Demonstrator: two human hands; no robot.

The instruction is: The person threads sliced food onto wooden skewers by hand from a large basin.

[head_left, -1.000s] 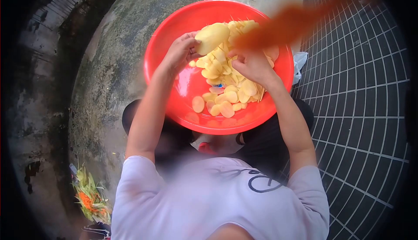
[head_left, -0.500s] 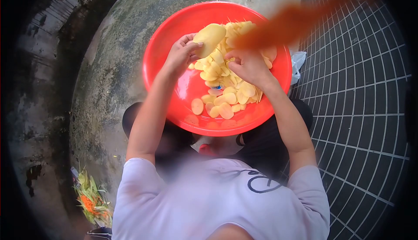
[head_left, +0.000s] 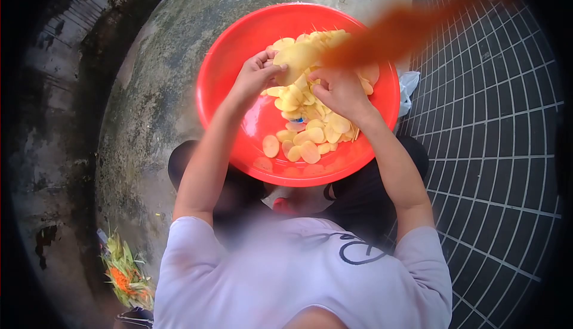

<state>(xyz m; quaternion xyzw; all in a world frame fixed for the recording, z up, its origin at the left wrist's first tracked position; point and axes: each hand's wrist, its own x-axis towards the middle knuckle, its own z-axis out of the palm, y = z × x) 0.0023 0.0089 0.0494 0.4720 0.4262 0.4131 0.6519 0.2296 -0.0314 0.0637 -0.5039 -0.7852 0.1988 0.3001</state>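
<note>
My left hand [head_left: 256, 79] grips a large pale-yellow potato slice [head_left: 296, 60] by its edge, thumb on top, above the left side of the pile. Close to its right, my right hand [head_left: 341, 93] has its fingers pinched together over the heap of potato slices [head_left: 292, 97]. Whatever those fingers hold is hidden. The slices lie in a wide red plastic basin [head_left: 233, 45], some stacked, some loose near the front. Thin pointed sticks jut from the stacks at the back. A small blue thing [head_left: 298, 120] shows among the slices.
An orange-brown blur covers the upper right of the view and part of the pile. A white plastic bag [head_left: 408, 90] lies right of the basin, beside dark tiles [head_left: 477, 144]. Green and orange scraps [head_left: 126, 272] lie on the concrete floor at lower left.
My left hand has moved a little to the right and down, bringing the potato slice closer to my right hand. My right hand has hardly moved.
</note>
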